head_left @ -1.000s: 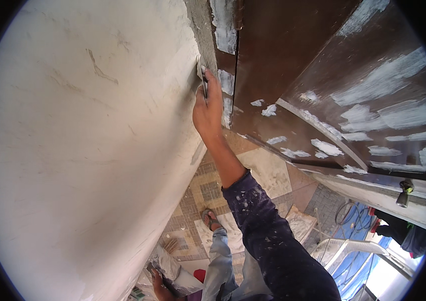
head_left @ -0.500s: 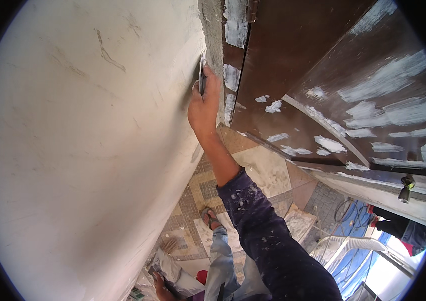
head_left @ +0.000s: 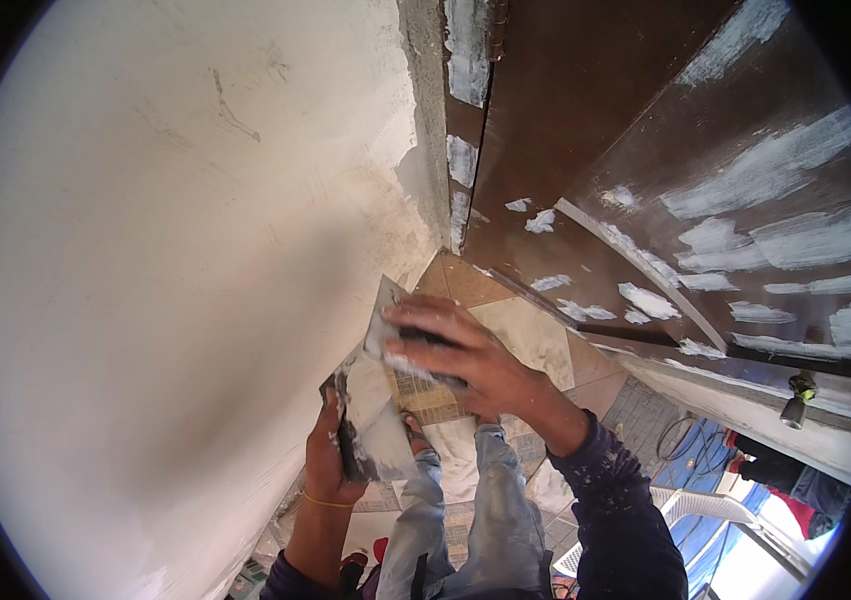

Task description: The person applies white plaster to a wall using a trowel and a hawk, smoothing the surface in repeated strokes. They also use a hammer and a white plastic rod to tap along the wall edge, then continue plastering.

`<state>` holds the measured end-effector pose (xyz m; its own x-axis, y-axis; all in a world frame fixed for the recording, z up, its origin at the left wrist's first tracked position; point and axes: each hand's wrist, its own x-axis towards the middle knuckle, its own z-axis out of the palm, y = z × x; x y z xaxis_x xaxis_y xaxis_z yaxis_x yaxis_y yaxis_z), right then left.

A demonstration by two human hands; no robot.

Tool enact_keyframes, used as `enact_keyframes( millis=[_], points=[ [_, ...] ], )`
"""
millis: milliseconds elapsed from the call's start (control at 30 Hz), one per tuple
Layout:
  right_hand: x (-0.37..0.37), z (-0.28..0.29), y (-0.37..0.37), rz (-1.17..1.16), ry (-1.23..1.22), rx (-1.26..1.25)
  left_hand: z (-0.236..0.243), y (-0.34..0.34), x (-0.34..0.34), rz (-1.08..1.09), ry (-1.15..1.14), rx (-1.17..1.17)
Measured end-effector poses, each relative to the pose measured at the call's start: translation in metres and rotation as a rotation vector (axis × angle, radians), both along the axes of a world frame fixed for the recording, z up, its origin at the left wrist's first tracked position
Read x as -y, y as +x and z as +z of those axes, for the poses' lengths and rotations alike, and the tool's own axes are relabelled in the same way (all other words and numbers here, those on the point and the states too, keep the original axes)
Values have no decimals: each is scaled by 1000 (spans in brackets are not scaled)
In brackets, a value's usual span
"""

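My right hand (head_left: 490, 365), somewhat blurred, grips a flat trowel (head_left: 382, 310) by its dark handle; the blade is smeared with white putty. Just below it, my left hand (head_left: 328, 455) holds a flat, dark-edged plate (head_left: 353, 440) loaded with white putty. The trowel's lower edge is close to the plate's upper end; whether they touch I cannot tell. To the left stands the pale plastered wall (head_left: 195, 250), whose ragged plaster edge borders a strip of bare grey cement (head_left: 425, 100).
A brown door (head_left: 585, 120) with white filler patches stands at the right, a metal knob (head_left: 798, 400) near its lower end. Below are floor tiles (head_left: 520, 335) and my legs. At the lower right are a white plastic chair (head_left: 710, 505), a blue sheet (head_left: 690, 455) and another person's dark-clothed legs (head_left: 790, 475).
My right hand has come down from the wall's edge with the trowel. My left hand has risen from the bottom with the putty-loaded plate, and both hands are now close together.
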<state>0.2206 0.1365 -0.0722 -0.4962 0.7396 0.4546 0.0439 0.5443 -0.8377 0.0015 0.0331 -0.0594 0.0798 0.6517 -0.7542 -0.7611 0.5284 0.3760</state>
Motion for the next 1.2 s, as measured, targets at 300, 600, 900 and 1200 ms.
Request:
enact_keyframes(
  millis=[300,600,900,1200],
  points=[
    [25,76,59,-178,152,468,78,37,-56,-90,207,-119],
    [25,151,76,-3,501,689,122,28,-54,-269,424,-562],
    [13,145,60,159,573,685,114,18,-35,-248,505,-817],
    [-52,-30,1,-376,-230,-110,61,-1,26,116,155,-698]
  ],
)
